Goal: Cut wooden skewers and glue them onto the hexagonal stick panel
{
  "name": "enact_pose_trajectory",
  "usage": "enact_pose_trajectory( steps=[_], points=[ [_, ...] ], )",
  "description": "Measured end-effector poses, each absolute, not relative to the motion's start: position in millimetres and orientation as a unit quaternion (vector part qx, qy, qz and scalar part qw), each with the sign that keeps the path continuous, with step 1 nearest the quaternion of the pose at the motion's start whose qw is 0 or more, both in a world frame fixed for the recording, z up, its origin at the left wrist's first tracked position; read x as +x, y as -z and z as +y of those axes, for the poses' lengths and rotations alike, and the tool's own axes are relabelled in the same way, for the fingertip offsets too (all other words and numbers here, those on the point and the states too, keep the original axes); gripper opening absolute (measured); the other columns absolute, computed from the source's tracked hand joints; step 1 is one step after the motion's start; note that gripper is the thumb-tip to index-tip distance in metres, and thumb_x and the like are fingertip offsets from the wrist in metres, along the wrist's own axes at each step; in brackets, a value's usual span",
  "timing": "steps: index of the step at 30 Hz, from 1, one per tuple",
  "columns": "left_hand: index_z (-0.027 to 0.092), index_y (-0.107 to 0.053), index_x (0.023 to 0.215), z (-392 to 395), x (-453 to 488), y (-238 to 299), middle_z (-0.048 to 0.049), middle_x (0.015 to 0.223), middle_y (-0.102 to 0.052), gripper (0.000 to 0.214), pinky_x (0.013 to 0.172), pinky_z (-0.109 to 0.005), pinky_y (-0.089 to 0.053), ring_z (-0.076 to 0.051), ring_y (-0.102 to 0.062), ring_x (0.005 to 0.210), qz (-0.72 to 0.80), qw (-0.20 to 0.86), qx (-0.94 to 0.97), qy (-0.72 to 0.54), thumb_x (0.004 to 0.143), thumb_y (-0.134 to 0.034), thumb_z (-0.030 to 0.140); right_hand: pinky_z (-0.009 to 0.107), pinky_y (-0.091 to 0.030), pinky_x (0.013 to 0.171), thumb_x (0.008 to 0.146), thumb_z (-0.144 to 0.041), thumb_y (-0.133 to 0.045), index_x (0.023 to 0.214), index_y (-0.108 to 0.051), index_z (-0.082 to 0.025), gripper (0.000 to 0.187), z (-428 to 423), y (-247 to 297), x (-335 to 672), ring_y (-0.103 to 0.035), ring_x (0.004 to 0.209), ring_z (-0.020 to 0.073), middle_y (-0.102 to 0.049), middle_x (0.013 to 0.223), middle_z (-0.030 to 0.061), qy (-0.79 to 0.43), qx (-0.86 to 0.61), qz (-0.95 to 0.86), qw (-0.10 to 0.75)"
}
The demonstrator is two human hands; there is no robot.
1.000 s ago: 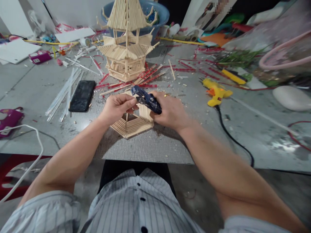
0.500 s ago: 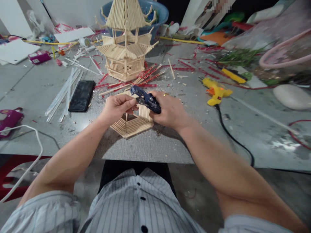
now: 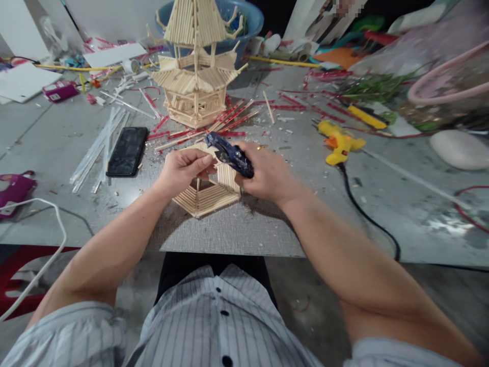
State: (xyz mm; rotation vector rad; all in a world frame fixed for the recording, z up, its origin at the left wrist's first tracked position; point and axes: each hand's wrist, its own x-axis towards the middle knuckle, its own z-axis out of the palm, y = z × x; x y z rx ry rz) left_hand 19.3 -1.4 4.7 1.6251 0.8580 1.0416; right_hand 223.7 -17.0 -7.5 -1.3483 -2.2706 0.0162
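Worktop point(image 3: 248, 229), near edge: we grip a dark blue tool point(image 3: 230, 154) in the closed right hand point(image 3: 267, 176). Left hand point(image 3: 183, 171) pinches the unfinished stick roof section point(image 3: 206, 196). Stick pagoda point(image 3: 194, 81) stands assembled behind.

Dark blue cutter point(image 3: 230, 154); pale wood stick roof point(image 3: 206, 191); yellow-orange glue gun point(image 3: 339, 143); black phone point(image 3: 127, 151).

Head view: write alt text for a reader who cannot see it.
A person's right hand grips a dark blue tool above a small stick roof on a grey table, while the left hand pinches the roof's top. Beyond are a tall stick tower, a black phone and a yellow glue gun.
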Motion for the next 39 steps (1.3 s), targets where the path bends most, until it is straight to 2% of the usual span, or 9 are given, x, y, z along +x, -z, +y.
enact_pose_trajectory(
  steps=[9, 17, 24, 33, 39],
  points=[
    [0.014, -0.066, 0.068, 0.0, 18.6, -2.3, -0.002, 0.06, -0.068, 0.039, 0.049, -0.017, -0.051, -0.007, -0.06, 0.049, 0.36, 0.49, 0.667, -0.43, 0.073, -0.071, 0.052, 0.043, -0.046, 0.072, 0.071, -0.028, -0.049, 0.123, -0.049, -0.017, 0.053, -16.2, 8.4, 224.2, -0.06, 0.097, 0.0323, -0.064, 0.113, 0.0143, -0.015, -0.492, -0.836, 0.241],
    [0.014, -0.065, 0.067, 0.0, 18.8, -2.1, -0.0019, 0.059, -0.068, 0.042, 0.047, -0.016, -0.051, -0.007, -0.06, 0.048, 0.36, 0.488, 0.669, -0.43, 0.072, -0.07, 0.055, 0.043, -0.046, 0.074, 0.071, -0.027, -0.049, 0.124, -0.047, -0.017, 0.054, -16.7, 6.9, 223.8, -0.06, 0.098, 0.0325, -0.062, 0.115, 0.0149, -0.017, -0.492, -0.837, 0.238],
    [0.014, -0.065, 0.069, 0.1, 17.6, -1.9, -0.0036, 0.062, -0.068, 0.039, 0.05, -0.018, -0.051, -0.008, -0.061, 0.05, 0.363, 0.477, 0.683, -0.418, 0.077, -0.067, 0.052, 0.041, -0.046, 0.071, 0.07, -0.028, -0.049, 0.121, -0.049, -0.018, 0.052, -16.2, 7.6, 224.2, -0.061, 0.095, 0.0307, -0.064, 0.113, 0.0135, -0.009, -0.489, -0.839, 0.24],
    [0.014, -0.066, 0.069, -0.6, 18.7, -1.8, -0.0018, 0.06, -0.068, 0.037, 0.049, -0.017, -0.051, -0.007, -0.06, 0.049, 0.358, 0.489, 0.671, -0.427, 0.074, -0.07, 0.05, 0.041, -0.047, 0.071, 0.07, -0.027, -0.049, 0.121, -0.05, -0.017, 0.052, -17.0, 5.8, 224.0, -0.061, 0.094, 0.0307, -0.064, 0.112, 0.0135, -0.014, -0.491, -0.839, 0.236],
    [0.014, -0.067, 0.07, -0.4, 18.5, -2.3, -0.0034, 0.062, -0.068, 0.035, 0.05, -0.018, -0.052, -0.008, -0.061, 0.051, 0.363, 0.489, 0.671, -0.422, 0.078, -0.067, 0.048, 0.041, -0.046, 0.073, 0.07, -0.027, -0.049, 0.121, -0.049, -0.018, 0.052, -16.6, 6.2, 224.5, -0.061, 0.096, 0.0305, -0.064, 0.113, 0.0133, -0.019, -0.488, -0.84, 0.238]
  ],
)
